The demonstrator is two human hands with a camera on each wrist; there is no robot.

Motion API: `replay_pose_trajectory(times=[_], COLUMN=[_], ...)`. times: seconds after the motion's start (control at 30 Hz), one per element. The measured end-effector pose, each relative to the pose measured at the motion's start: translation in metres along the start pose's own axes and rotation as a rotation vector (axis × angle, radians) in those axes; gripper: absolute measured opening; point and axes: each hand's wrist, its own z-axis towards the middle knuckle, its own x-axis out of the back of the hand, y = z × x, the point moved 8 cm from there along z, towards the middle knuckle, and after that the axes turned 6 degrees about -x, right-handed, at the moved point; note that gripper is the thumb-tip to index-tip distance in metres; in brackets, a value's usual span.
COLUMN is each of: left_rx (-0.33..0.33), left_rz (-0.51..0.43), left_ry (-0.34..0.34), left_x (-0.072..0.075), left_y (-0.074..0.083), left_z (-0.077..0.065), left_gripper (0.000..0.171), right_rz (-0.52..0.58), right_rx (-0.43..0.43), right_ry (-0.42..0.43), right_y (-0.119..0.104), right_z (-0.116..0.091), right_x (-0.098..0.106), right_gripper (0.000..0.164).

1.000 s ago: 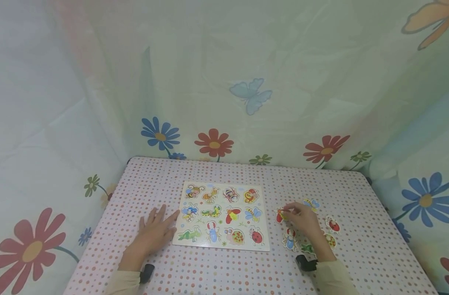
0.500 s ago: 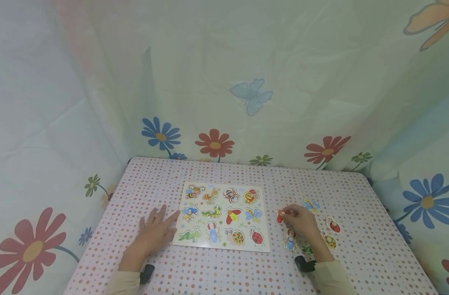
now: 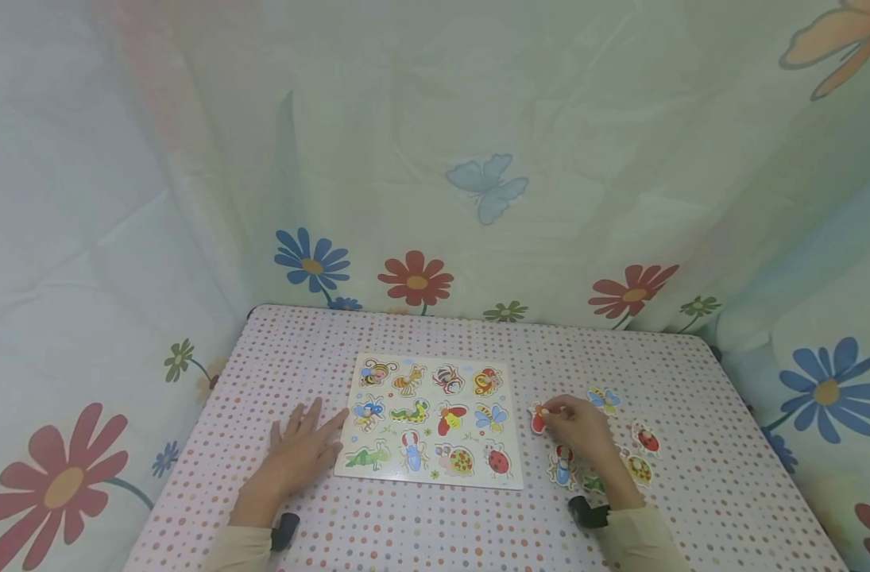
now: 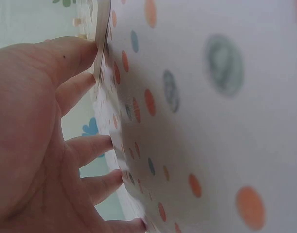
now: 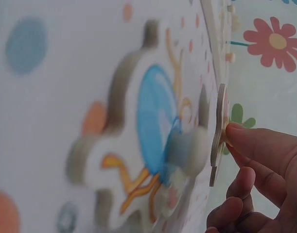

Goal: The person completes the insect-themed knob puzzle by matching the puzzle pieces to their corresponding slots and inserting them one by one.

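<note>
The thumb and a finger of my right hand pinch a red insect puzzle piece just right of the puzzle board. In the right wrist view that piece stands edge-on, raised from the tabletop. My left hand lies with spread fingers at the board's left side; in the left wrist view its thumb and a finger touch the board's edge while other fingertips rest on the cloth. Below my right hand lies a blue beetle piece, its pale knob blurred up close.
More loose pieces lie on the right: a yellow-and-blue winged insect, a red ladybug, a spotted snail and a green piece partly hidden by my wrist. A dotted cloth covers the table; a flowered curtain hangs behind.
My right hand has gripped the red insect piece and shifted slightly left with it, lifting it a little. The left hand and the board stay where they were.
</note>
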Motion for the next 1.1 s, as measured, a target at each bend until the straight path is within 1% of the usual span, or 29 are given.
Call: replay_pose_trajectory(times=[0.1, 0.27, 0.4, 0.63, 0.87, 1.1], left_rx=[0.002, 0.004, 0.003, 0.005, 0.001, 0.0], left_rz=[0.001, 0.0, -0.007, -0.018, -0.015, -0.005], left_ry=[-0.004, -0.006, -0.008, -0.01, -0.003, -0.001], left_x=[0.0, -0.001, -0.002, -0.004, -0.003, 0.0], left_y=[0.0, -0.001, -0.001, -0.002, -0.001, 0.001], left_z=[0.0, 0.0, -0.001, 0.001, 0.001, -0.001], left_gripper=[0.055, 0.055, 0.055, 0.055, 0.055, 0.054], right_rz=[0.008, 0.033, 0.038, 0.03, 0.052, 0.068], right_rx=[0.028, 0.107, 0.131, 0.201, 0.172, 0.226], right_ry=[0.009, 0.005, -0.007, -0.006, -0.044, -0.076], right_y=[-0.013, -0.036, -0.051, -0.078, -0.095, -0.113], right_z=[-0.005, -0.011, -0.014, -0.017, -0.017, -0.016], right_x=[0.0, -0.004, -0.012, -0.027, -0.051, -0.071], right_gripper=[0.025, 0.02, 0.016, 0.011, 0.009, 0.008])
